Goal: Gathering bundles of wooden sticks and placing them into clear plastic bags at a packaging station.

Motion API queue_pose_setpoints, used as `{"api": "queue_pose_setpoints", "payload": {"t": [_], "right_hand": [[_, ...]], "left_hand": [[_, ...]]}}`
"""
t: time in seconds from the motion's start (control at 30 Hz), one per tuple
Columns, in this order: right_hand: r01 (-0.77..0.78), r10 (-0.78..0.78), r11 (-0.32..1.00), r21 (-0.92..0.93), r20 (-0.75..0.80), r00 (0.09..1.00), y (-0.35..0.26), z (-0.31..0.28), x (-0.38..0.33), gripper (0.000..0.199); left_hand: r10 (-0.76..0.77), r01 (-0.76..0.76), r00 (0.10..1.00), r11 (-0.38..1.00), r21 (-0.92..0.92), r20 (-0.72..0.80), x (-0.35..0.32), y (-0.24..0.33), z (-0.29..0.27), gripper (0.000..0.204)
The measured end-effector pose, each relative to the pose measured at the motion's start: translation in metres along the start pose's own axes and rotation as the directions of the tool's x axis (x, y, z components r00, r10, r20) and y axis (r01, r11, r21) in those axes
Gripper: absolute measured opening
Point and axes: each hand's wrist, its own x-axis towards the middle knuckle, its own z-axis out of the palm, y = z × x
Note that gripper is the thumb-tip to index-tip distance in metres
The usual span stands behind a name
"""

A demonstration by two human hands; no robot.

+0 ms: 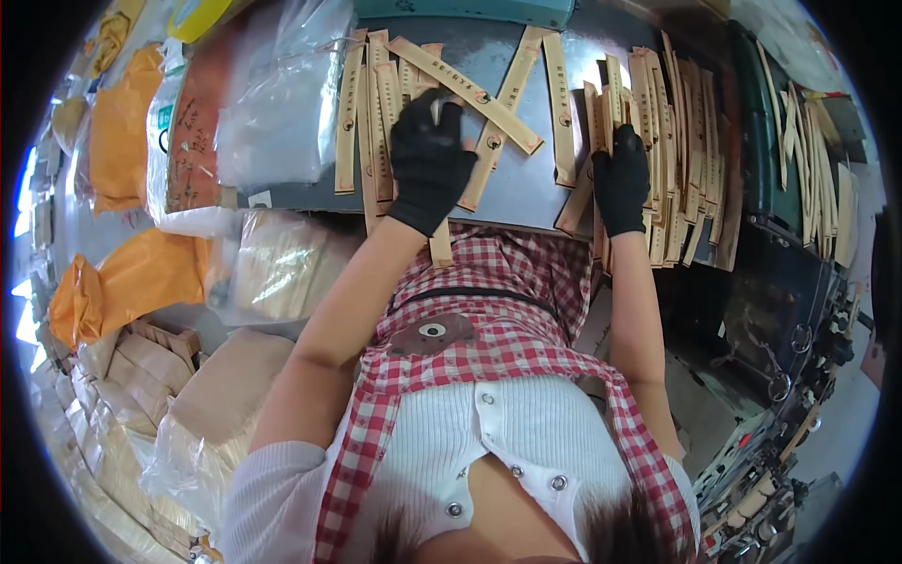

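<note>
My left hand (430,162), in a black glove with bare fingertips, is over several long, narrow tan paper packets that look like chopstick sleeves. Its fingers are bent and blurred, so a grip cannot be made out. One packet (440,246) shows below that wrist, past the table edge. Two packets cross just right of it, the upper one (474,96) slanting down to the right. Farther right, a single packet (560,113) lies lengthwise. My right hand (621,180), gloved alike, is closed around an upright paper packet (614,99) beside a dense row of packets (691,141).
Clear plastic bags (282,113) lie on the table's left. Orange bags (127,132) and wrapped bundles (291,263) are farther left and lower. A dark green container (766,132) stands at the right, with more thin pieces (813,169) beyond it. A teal object (470,9) borders the far edge.
</note>
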Motion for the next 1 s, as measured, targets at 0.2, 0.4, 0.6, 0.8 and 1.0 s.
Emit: {"api": "queue_pose_setpoints", "payload": {"t": [0.2, 0.4, 0.6, 0.8, 1.0], "right_hand": [[-0.046, 0.050, 0.998, 0.049, -0.076, 0.996, -0.013, 0.000, 0.001, 0.032], [0.022, -0.034, 0.998, -0.063, -0.204, 0.978, -0.011, -0.011, 0.021, 0.038], [-0.003, -0.020, 0.969, 0.247, 0.092, 0.996, -0.051, 0.016, -0.005, 0.028], [-0.515, 0.156, 0.263, 0.816, 0.491, 0.857, -0.060, 0.039, -0.012, 0.023], [-0.278, 0.132, 0.676, 0.682, 0.259, 0.957, -0.070, 0.023, -0.029, 0.024]], "left_hand": [[-0.117, 0.165, 0.862, 0.985, -0.055, 0.493, 0.017, 0.018, 0.017, 0.044], [-0.099, 0.387, 0.877, 0.724, -0.571, 0.469, 0.008, -0.010, 0.042, 0.040], [-0.132, 0.651, 0.746, 0.352, -0.673, 0.653, 0.002, -0.002, 0.018, 0.035], [-0.096, 0.768, 0.640, 0.100, -0.632, 0.763, -0.017, 0.023, -0.016, 0.038], [-0.256, 0.822, 0.532, -0.076, -0.565, 0.807, -0.027, -0.001, -0.013, 0.034]]}}
